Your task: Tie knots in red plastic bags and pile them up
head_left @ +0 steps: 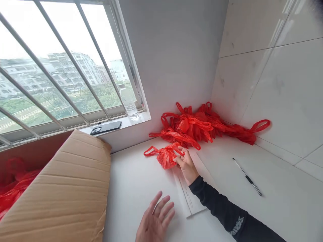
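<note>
My right hand (186, 164), in a black sleeve, pinches a red plastic bag (166, 157) by its right side. The bag is knotted and bunched, with one handle loop sticking out to the left. Under that wrist lies a notebook (191, 198) with handwriting on its page, partly covered by my arm. Nearer to me, my left hand (155, 220) hovers with palm up and fingers spread, holding nothing. Behind the held bag is a heap of red plastic bags (191, 126) against the wall.
On the left stands a cardboard box (75, 181) with more red bags (17, 188) inside. A pen (247, 177) lies on the white tabletop at the right. The window sill carries a phone (106, 128) and a clear plastic bottle (129, 104), beside the barred window.
</note>
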